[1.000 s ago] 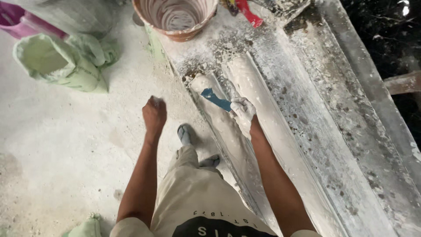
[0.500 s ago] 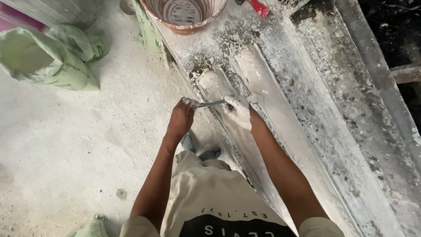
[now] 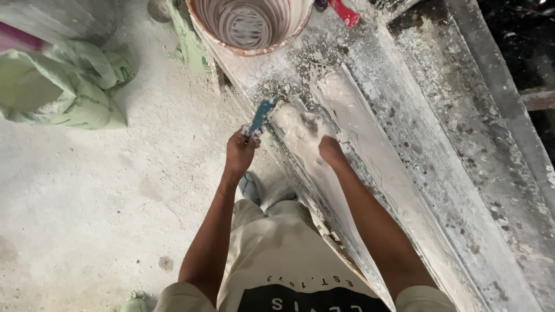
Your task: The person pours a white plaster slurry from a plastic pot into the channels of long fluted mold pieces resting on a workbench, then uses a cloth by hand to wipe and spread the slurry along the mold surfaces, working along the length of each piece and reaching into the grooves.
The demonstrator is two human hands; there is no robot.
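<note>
Left hand [image 3: 240,151]: fingers are pinching the blue scraper [image 3: 260,115], pointing to 1 o'clock.
Right hand [image 3: 330,149]: fingers are pressing together into white plaster [image 3: 300,130].
Bucket [image 3: 250,26]: sitting at 12 o'clock.

Wet white plaster [image 3: 300,130] looks glossy and smooth in the long mould [image 3: 370,167]. Beside the mould, the table [image 3: 462,190] is rough, crusted with dried splatter. The scraper [image 3: 259,118] beside the mould has a blue plastic handle. The floor [image 3: 104,190] is matt, dusty concrete.

Pretty even, soft daylight, barely any shadows, top right corner goes dark (edges slightly smeared), white plaster nearly blown out.
</note>
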